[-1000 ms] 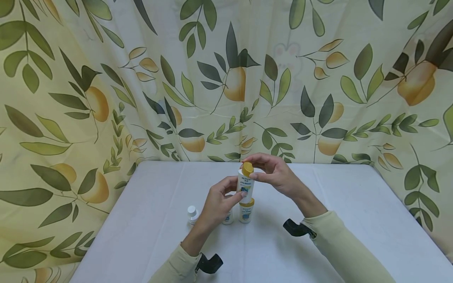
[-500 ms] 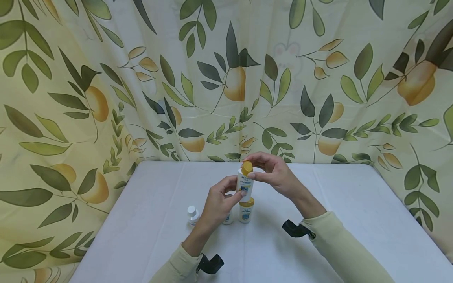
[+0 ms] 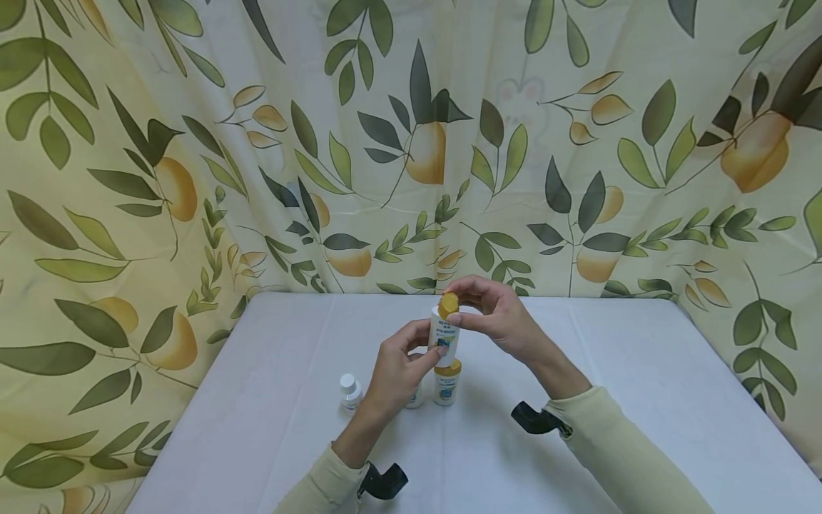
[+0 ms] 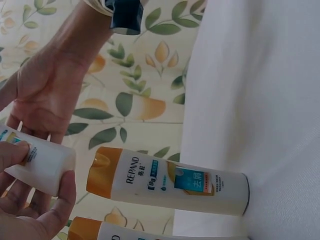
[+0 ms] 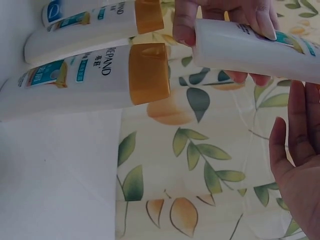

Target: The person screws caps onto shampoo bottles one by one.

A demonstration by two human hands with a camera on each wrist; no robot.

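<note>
My left hand (image 3: 399, 368) grips a white shampoo bottle (image 3: 442, 328) round its body, thumb across the label, and holds it raised above the table. At its top, my right hand (image 3: 503, 320) pinches the gold cap (image 3: 449, 305) between thumb and fingers. The cap lies outside the right wrist view, where the right hand's fingers (image 5: 300, 125) reach up beside the bottle. Just below the raised bottle stands a matching gold-capped shampoo bottle (image 3: 446, 389). Another one (image 3: 414, 397) is partly hidden behind the left hand. The standing label reads REPAND in the left wrist view (image 4: 150, 180).
A small bottle with a white cap (image 3: 349, 390) stands left of the left wrist. White cloth covers the table (image 3: 578, 457). A curtain printed with leaves and fruit (image 3: 385, 143) hangs behind its far edge. Black wrist cameras (image 3: 536, 418) sit on both sleeves.
Very little differs. The right wrist has dropped slightly and its thumb has shifted a touch left at the cap. Both hands keep hold of the raised bottle.
</note>
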